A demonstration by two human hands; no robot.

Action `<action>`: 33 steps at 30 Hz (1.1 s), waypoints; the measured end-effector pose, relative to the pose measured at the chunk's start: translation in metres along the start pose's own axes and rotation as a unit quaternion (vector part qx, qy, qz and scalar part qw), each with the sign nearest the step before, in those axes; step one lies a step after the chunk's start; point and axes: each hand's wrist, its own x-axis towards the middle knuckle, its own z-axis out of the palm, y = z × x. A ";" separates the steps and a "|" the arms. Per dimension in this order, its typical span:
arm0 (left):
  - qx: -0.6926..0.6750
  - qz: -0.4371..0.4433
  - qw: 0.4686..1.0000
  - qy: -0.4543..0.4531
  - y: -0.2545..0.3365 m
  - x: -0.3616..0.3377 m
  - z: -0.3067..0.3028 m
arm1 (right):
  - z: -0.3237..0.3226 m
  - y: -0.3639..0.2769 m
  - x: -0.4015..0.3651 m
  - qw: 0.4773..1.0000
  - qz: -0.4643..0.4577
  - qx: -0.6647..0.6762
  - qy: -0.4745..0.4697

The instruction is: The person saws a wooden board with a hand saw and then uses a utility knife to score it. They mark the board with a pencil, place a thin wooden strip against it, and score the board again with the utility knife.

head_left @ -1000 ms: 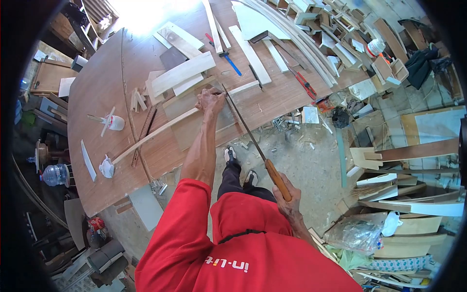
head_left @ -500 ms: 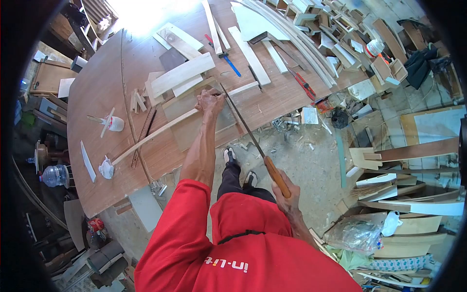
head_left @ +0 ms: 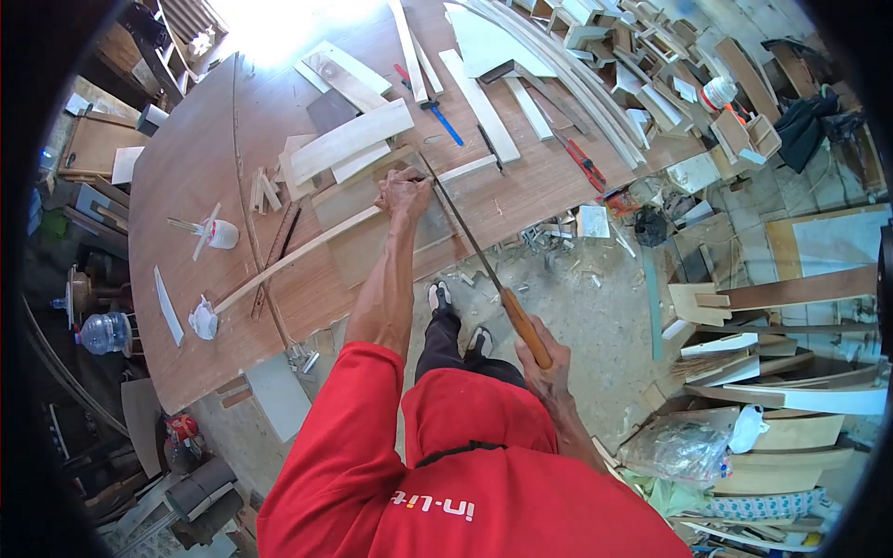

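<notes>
My left hand [head_left: 404, 193] is closed over a long, thin wooden strip [head_left: 298, 263], pressing it down on a flat board [head_left: 349, 256] on the workbench. Wrapped around the orange-brown wooden handle of a handsaw [head_left: 526, 329] are the fingers of my right hand [head_left: 547, 365]. The saw's narrow blade slants away from me, its far end beside my left hand at the strip. Whether the teeth sit inside a cut is too small to tell. Beyond my left hand, the strip continues to the right.
Pale boards [head_left: 352, 141], a blue-and-red tool [head_left: 441, 123] and a red-handled tool [head_left: 586, 166] lie on the workbench [head_left: 186, 307]. A white tub [head_left: 221, 234] stands left. Wood offcuts [head_left: 772, 400] crowd the right side; scraps litter the floor.
My right hand and the saw have shifted slightly forward, toward the workbench. My left hand stays in place on the wooden strip.
</notes>
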 end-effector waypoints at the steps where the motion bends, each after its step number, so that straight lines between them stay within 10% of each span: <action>1: -0.003 -0.005 1.000 0.000 0.002 -0.001 -0.002 | 0.003 -0.005 0.010 1.000 0.007 -0.003 -0.013; 33: 0.005 -0.020 1.000 -0.007 0.004 0.002 -0.004 | -0.011 0.001 -0.017 1.000 0.001 0.007 -0.020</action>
